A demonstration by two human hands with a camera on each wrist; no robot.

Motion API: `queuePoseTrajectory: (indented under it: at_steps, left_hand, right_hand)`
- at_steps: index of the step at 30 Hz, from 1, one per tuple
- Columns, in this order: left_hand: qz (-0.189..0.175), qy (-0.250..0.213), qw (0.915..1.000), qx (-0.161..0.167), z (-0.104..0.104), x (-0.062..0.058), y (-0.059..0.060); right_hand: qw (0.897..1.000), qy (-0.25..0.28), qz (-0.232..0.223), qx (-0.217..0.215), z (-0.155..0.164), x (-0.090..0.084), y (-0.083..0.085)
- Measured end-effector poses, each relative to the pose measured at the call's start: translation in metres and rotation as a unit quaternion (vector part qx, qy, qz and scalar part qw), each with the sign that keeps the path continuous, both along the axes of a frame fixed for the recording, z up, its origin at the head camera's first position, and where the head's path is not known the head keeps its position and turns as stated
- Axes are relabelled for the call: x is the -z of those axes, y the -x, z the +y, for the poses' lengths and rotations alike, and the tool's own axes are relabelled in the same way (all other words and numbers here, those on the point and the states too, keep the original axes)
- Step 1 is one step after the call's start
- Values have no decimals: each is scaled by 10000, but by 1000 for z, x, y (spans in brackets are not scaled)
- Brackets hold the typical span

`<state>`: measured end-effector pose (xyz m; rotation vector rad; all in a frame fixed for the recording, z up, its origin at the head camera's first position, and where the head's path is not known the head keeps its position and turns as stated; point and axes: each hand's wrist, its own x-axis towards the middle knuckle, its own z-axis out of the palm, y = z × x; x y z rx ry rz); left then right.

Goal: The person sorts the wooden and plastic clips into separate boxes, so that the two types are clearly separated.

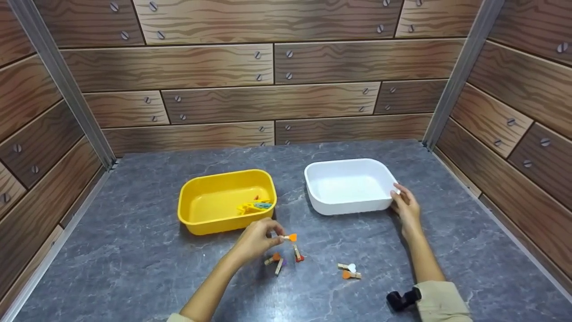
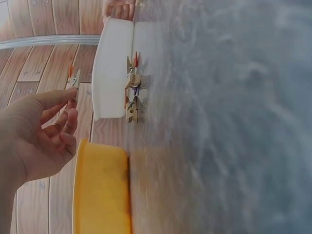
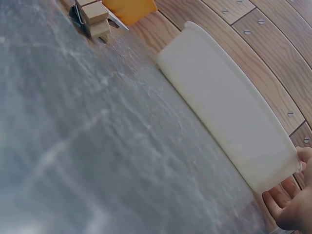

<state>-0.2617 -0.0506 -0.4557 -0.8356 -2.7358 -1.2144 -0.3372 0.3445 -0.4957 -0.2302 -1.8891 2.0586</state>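
Observation:
My left hand (image 1: pixel 259 239) pinches a small wooden clothespin with an orange heart (image 1: pixel 292 237), held above the table by the front right corner of the yellow tub (image 1: pixel 210 227). Below it lie clothespins with a red heart (image 1: pixel 298 253), an orange heart (image 1: pixel 272 258) and a purple decoration (image 1: pixel 279 267). Farther right, a white-heart clothespin (image 1: pixel 347 267) lies beside another orange-heart one (image 1: pixel 352 275). At the right end of the white tub (image 1: pixel 353 207), my right hand (image 1: pixel 407 210) holds the rim by its corner. In the right wrist view, fingers (image 3: pixel 279 199) touch its outer wall.
Inside the yellow tub, yellow clips (image 1: pixel 248 208) and a bluish clip (image 1: pixel 262 205) are heaped at the right end. Wood-patterned panels (image 1: pixel 214 103) enclose the grey marbled table (image 1: pixel 134 268) at the back and sides. A black device (image 1: pixel 402 299) sits at the right wrist.

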Motion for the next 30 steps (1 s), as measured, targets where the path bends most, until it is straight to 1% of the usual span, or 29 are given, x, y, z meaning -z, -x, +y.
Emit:
queuePoseTrajectory:
  at_steps: [7, 15, 19, 25, 30]
  left_hand:
    - [298, 212, 9992, -130, 8, -5, 10]
    - [263, 266, 9990, -258, 16, -7, 25]
    - [346, 353, 9980, -396, 21, -9, 32]
    - [304, 465, 9970, -545, 31, -12, 41]
    - [558, 437, 9956, -619, 40, -13, 51]
  right_hand:
    - [10000, -23, 0, -45, 0, 0, -2]
    - [9999, 122, 56, -66, 0, 0, 0]
    - [9999, 115, 80, -74, 0, 1, 0]
    - [9999, 92, 109, -65, 1, 1, 0]
    - [9999, 39, 99, -50, 0, 2, 0]
